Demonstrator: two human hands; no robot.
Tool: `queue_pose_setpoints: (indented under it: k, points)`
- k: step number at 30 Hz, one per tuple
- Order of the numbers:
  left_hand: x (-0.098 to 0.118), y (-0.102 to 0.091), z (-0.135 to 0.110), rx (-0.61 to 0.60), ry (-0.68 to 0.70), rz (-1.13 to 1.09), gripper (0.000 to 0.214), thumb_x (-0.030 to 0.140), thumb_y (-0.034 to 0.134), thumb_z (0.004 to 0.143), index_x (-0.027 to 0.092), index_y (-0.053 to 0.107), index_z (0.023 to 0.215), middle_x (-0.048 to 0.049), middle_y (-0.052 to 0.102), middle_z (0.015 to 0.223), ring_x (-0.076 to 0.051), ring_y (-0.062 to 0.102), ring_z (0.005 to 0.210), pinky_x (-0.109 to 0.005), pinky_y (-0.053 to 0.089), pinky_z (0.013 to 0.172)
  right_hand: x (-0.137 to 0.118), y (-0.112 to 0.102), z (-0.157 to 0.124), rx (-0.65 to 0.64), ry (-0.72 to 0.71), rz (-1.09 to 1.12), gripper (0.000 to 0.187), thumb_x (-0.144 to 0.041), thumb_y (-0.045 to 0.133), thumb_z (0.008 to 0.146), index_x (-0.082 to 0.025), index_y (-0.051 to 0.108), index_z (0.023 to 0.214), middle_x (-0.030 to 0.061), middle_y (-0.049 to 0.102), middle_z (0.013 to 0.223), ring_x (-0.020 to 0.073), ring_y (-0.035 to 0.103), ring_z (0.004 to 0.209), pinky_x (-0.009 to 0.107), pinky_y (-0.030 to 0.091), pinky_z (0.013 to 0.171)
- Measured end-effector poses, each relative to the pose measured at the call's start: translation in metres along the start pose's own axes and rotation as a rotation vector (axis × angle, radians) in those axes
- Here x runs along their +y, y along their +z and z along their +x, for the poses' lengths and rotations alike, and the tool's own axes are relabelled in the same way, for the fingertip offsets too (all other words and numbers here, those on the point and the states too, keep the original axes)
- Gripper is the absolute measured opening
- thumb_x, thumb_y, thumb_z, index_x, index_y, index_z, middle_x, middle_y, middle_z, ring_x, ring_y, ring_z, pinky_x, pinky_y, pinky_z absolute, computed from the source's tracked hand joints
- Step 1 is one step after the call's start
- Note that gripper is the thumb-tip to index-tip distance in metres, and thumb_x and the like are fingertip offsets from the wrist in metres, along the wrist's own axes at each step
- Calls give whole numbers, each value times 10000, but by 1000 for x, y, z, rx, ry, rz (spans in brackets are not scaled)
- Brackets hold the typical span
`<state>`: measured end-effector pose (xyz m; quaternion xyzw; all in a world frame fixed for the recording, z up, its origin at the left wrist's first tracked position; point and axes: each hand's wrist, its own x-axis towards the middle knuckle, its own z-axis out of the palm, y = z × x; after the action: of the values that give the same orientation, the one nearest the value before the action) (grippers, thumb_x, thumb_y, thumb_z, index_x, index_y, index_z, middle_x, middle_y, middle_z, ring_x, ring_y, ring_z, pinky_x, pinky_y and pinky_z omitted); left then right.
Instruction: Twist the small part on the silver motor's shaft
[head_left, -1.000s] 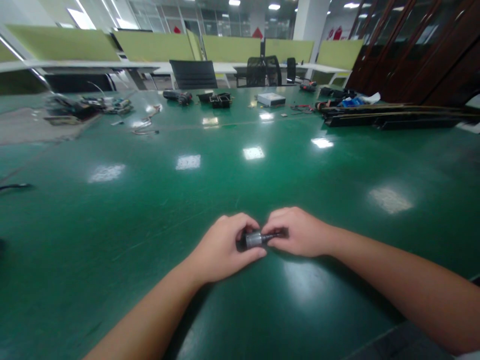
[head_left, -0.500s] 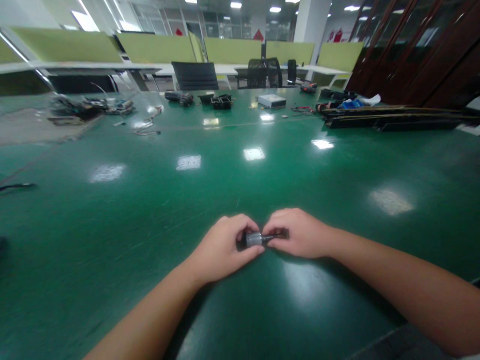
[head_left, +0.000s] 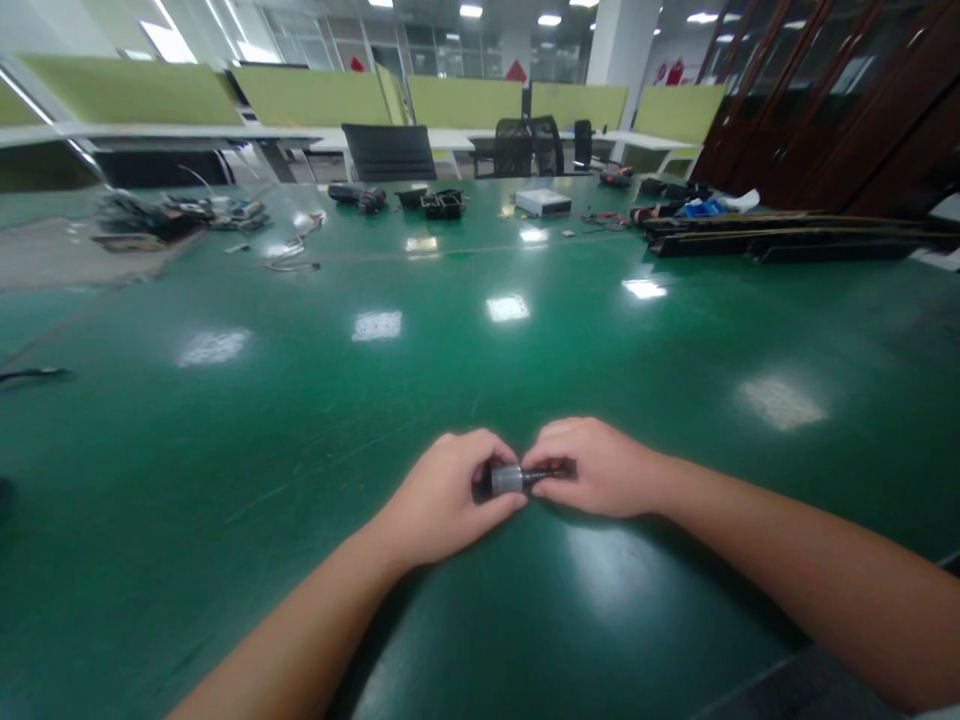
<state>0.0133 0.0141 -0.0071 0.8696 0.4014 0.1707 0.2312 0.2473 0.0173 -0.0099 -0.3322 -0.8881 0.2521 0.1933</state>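
Low over the green table (head_left: 450,380), near its front, a small silver-grey and black cylinder (head_left: 507,479) lies sideways between my hands. My left hand (head_left: 454,490) is closed round its left part, thumb below and fingers above. From the cylinder's right end runs a thin dark stem (head_left: 541,476), pinched by the thumb and fingertips of my right hand (head_left: 592,468). The two hands almost meet at the joint. My left fingers and palm hide the cylinder's left end, and its exact kind is too small to make out.
Along the far side lie a power drill (head_left: 358,196), black brackets (head_left: 435,203), a white box (head_left: 542,203) and a coiled cable (head_left: 294,262). Long black strips (head_left: 780,240) are piled at the right. Electronic parts (head_left: 150,218) clutter the far left. A dark cable end (head_left: 37,374) juts in at left.
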Motion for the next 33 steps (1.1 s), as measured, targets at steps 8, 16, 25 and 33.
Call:
queue_pose_setpoints:
  k: [8,16,25,33]
  points:
    - [0,0,1,-5,-2,-11,218,339,760,803,232,669,970,16,686,860,-183,607,751,-309,409,707,2,2,-1,15,-16,1,136,-194,702,845,-175,747,972,32,703,866,155,622,802,270,447,747]
    - [-1,0,-1,-20,-2,-9,218,367,741,833,231,669,987,13,686,880,-179,613,768,-313,411,721,2,1,-1,14,-1,11,149,-156,682,829,-166,748,963,32,698,846,149,618,772,262,450,720]
    - [0,-1,0,-29,-8,2,226,381,738,833,229,670,985,2,696,887,-190,619,775,-323,425,735,1,-1,-2,3,-10,-9,150,-135,679,814,-164,741,948,33,697,844,154,615,778,268,450,727]
    - [1,-1,0,-26,-12,6,231,372,756,816,224,668,969,10,683,866,-187,617,757,-320,414,716,2,-2,-3,9,-34,-18,143,-131,675,811,-163,734,937,31,695,845,153,614,785,264,450,732]
